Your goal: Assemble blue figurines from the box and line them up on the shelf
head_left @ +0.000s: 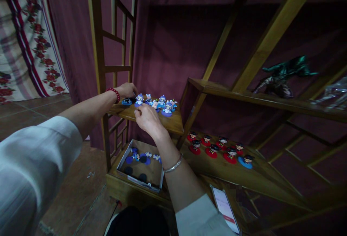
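Observation:
My left hand (128,90), with a red bead bracelet at the wrist, reaches to the left end of a small wooden shelf (173,122). Its fingers curl down on a dark figurine on a blue base (126,101), mostly covered by the hand. My right hand (149,117), wearing a silver bangle, is closed at the purple base of a white-and-lilac figurine (139,99); its fingertips are partly hidden. Close by on the same shelf stand another lilac figurine (168,108), a black-and-white one (148,98) and several more on round bases.
Below the shelf sits an open cardboard box (155,187) with several figurines and round bases. Figurines on red bases (213,150) stand in rows at right, with one on a blue base (246,161). A phone (224,207) lies lower right. A dark green sculpture (290,69) occupies the upper shelf.

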### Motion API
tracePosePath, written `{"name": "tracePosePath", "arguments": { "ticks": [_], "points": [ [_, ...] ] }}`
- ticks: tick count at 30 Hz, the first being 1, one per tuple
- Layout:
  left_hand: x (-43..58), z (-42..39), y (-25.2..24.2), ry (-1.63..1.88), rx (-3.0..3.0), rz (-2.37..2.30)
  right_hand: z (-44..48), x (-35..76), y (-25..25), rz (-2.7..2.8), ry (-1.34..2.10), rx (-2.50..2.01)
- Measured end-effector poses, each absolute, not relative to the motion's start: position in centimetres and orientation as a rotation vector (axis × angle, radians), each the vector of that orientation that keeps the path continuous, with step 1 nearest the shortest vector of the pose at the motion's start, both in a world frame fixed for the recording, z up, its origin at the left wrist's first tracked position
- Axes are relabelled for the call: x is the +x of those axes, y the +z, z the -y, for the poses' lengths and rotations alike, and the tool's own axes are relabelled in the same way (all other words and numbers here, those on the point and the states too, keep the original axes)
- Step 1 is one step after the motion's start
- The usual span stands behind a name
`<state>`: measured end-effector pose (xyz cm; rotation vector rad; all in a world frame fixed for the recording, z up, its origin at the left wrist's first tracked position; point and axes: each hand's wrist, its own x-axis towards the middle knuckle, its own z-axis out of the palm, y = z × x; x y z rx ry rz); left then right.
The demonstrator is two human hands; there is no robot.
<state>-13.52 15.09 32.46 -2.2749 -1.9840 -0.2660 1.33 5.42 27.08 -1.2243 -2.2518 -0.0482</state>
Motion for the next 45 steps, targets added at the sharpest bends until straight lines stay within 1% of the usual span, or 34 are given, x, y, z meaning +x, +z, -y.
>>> {"name": "tracePosePath", "arguments": {
  "ticks": [5, 14, 19, 23, 25, 28, 32, 38, 45],
  "points": [
    [-13.4, -15.0, 32.6, -0.217, -2.243, 1.979, -5.5, 1.4, 27.1, 2.247, -0.059, -1.212],
    [-13.7, -15.0, 32.5, -0.272, -2.279, 1.975, -5.4, 1.3, 27.1, 2.239, -0.057, -1.202],
    [-13.9, -13.7, 33.0, -0.47, -2.246, 1.94, -5.5, 1.5, 27.0, 2.219, -0.048, -1.169],
    [-13.7, -11.5, 33.3, -0.768, -2.049, 1.847, -5.3, 1.7, 26.9, 2.181, -0.082, -1.133],
    [-13.6, -10.5, 33.0, -0.827, -1.985, 1.788, -5.2, 1.7, 26.9, 2.168, -0.097, -1.118],
    [-13.1, -9.5, 32.3, -0.891, -2.077, 1.703, -4.9, 1.8, 26.9, 2.16, -0.098, -1.122],
    [-12.0, -8.9, 31.3, -0.773, -2.227, 1.694, -4.6, 2.0, 26.8, 2.169, -0.099, -1.135],
    [-10.2, -8.7, 29.9, -0.625, -2.154, 1.879, -4.3, 2.7, 26.5, 2.192, -0.068, -1.103],
    [-9.8, -9.7, 29.1, -0.604, -2.099, 1.922, -4.3, 3.2, 26.7, 2.188, -0.017, -1.104]
  ]
}}
